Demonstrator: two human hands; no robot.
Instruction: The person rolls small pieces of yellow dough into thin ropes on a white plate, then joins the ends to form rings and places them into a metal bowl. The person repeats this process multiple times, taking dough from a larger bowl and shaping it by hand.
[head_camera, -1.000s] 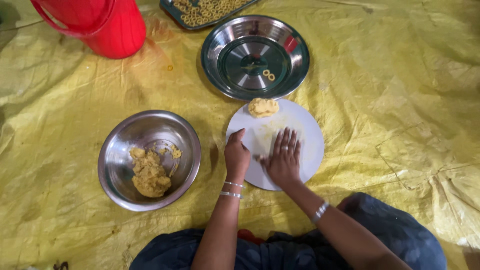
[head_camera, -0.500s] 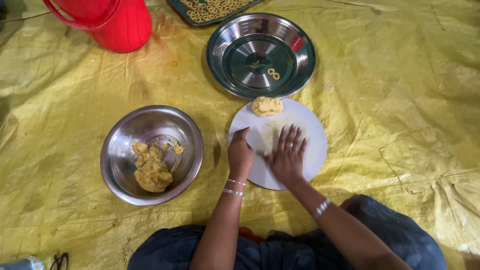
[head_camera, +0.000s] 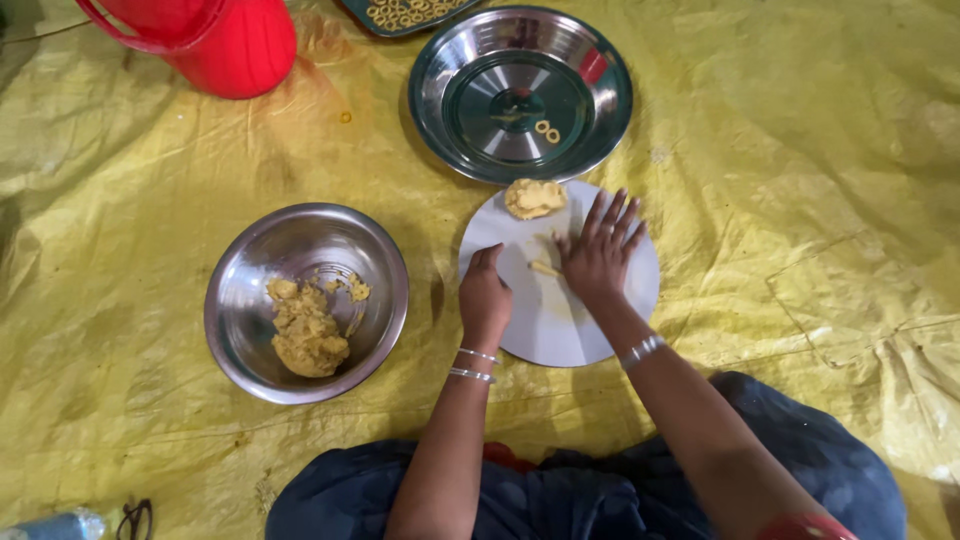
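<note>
the right hand (head_camera: 598, 255) lies flat, fingers spread, on a thin strip of dough (head_camera: 545, 267) on the white plate (head_camera: 545, 330). the left hand (head_camera: 485, 295), loosely curled and holding nothing, rests on the plate's left side. uneven pressure could likely snap the strip or push it against the dough lump (head_camera: 533, 197) at the far rim.

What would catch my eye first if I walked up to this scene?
Probably the two bare hands on the round white plate at the centre: the right hand pressed flat over a small strip of dough, the left hand beside it. Then the red bucket at top left on the yellow sheet.
</note>
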